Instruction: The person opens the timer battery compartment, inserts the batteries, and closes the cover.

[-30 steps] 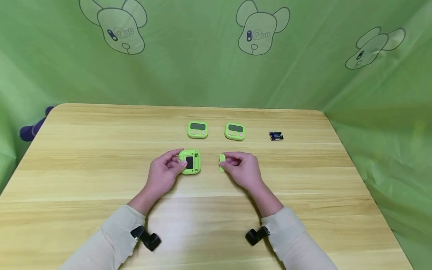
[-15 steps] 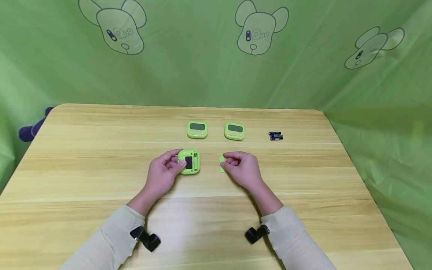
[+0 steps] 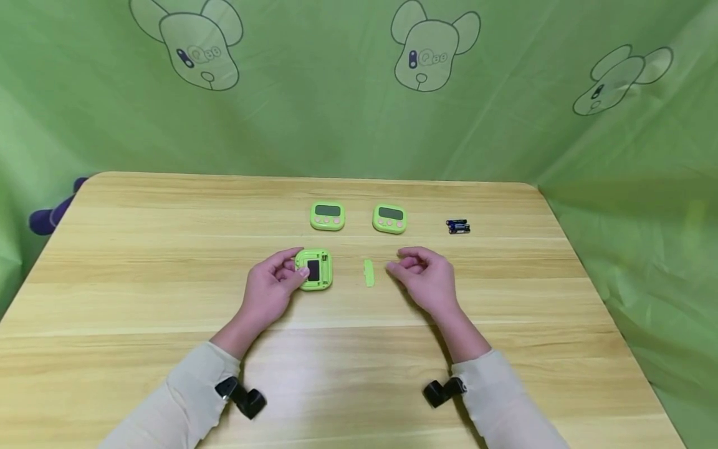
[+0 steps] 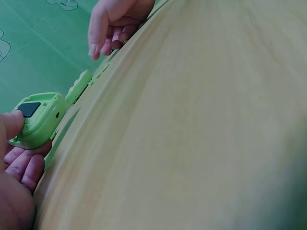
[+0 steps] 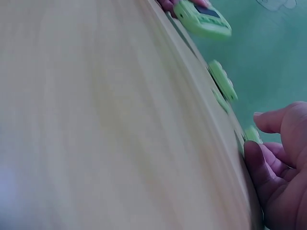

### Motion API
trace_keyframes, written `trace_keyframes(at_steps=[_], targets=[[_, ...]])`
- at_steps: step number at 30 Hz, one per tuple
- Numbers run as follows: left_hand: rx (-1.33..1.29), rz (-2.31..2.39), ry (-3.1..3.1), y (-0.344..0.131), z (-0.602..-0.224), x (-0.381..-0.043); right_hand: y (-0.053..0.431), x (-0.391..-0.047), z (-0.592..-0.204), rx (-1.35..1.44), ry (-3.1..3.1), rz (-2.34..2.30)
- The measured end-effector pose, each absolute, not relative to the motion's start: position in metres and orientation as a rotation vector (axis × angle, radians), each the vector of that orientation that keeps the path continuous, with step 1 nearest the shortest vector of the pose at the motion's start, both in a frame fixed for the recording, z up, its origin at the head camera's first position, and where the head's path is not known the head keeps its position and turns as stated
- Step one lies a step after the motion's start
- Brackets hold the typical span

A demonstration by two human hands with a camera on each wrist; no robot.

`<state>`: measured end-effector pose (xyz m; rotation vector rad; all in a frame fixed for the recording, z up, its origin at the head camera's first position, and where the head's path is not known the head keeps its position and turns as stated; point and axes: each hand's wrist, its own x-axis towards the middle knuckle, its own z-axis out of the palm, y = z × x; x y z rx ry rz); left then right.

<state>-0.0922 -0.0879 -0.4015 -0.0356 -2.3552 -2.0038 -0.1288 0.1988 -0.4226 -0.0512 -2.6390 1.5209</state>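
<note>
Head view: right hand [image 3: 427, 280] has let go of green strip [image 3: 368, 273]

The desk [image 3: 140, 262] has a pale wood-grain top and rounded far corners. Near the middle of its far edge lie a left green digital timer [image 3: 328, 216] and a right green digital timer [image 3: 389, 219], apart and face up. Dark blue batteries [image 3: 458, 227] sit clustered towards the far right corner. A narrow green battery cover [image 3: 368, 273] lies farther from the far edge.
</note>
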Motion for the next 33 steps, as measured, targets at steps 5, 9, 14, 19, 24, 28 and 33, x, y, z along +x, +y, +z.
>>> trace_keyframes(at_steps=[5,9,14,19,24,28,33], targets=[[-0.041,-1.999,-2.351,-0.087,-0.4,-0.092,0.221,-0.13,-0.421,-0.178,-2.614,1.518],[-0.061,-1.998,-2.346,-0.087,-0.399,-0.091,0.239,-0.132,-0.421,-0.284,-2.6,1.485],[-0.055,-1.994,-2.352,-0.085,-0.4,-0.092,0.26,-0.136,-0.421,-0.398,-2.578,1.442],[-0.042,-2.0,-2.347,-0.087,-0.423,-0.1,0.278,-0.142,-0.419,-0.538,-2.539,1.436],[-0.051,-1.993,-2.332,-0.09,-0.438,-0.105,0.287,-0.151,-0.416,-0.65,-2.499,1.432],[-0.067,-1.997,-2.313,-0.092,-0.439,-0.104,0.288,-0.159,-0.415,-0.712,-2.483,1.421],[-0.053,-1.997,-2.327,-0.092,-0.438,-0.105,0.288,-0.17,-0.415,-0.761,-2.491,1.356]])
